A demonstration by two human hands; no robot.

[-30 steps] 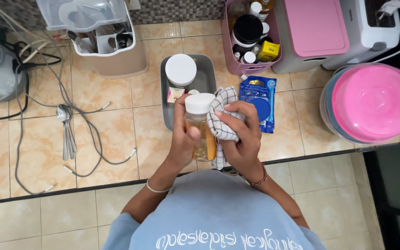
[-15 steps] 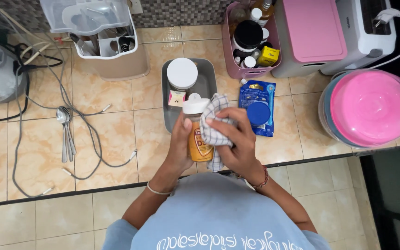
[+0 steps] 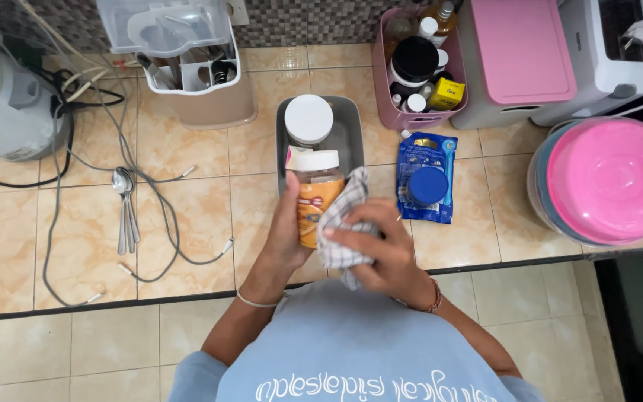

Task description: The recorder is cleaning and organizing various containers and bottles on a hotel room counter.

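Right in the middle of the view, the left hand (image 3: 286, 231) was wrapped around a small jar (image 3: 316, 195) with a white lid and an orange label, holding it up over the tiled counter (image 3: 187, 223). The right hand (image 3: 381, 249) pressed a checked cloth (image 3: 341, 223) against the jar's side at 3 o'clock, with its fingers closed on the cloth. The cloth hid that side of the jar, and the left hand's fingers hid the back, so the label could not be made out. Just past the jar at 12 o'clock sat a grey tray (image 3: 345, 119) with a bigger white-lidded jar (image 3: 308, 119) in it; the held jar covered the tray's near end. At 3 o'clock from the hands lay a blue pouch (image 3: 426, 179) with a round blue cap. At 1 o'clock stood a pink basket (image 3: 414, 119) full of bottles and tubs packed too tight to tell apart. Farther at 2 o'clock a pink lid lay on a box (image 3: 519, 48), and a pink bowl cover (image 3: 612, 179) was cut off by the right edge. At 9 o'clock two spoons (image 3: 123, 208) lay among grey cables (image 3: 53, 223). At 10 o'clock a grey kettle (image 3: 1, 97) was cut off by the left edge. At 11 o'clock a drainer (image 3: 195, 74) held cutlery under a clear lid, hard to see through.
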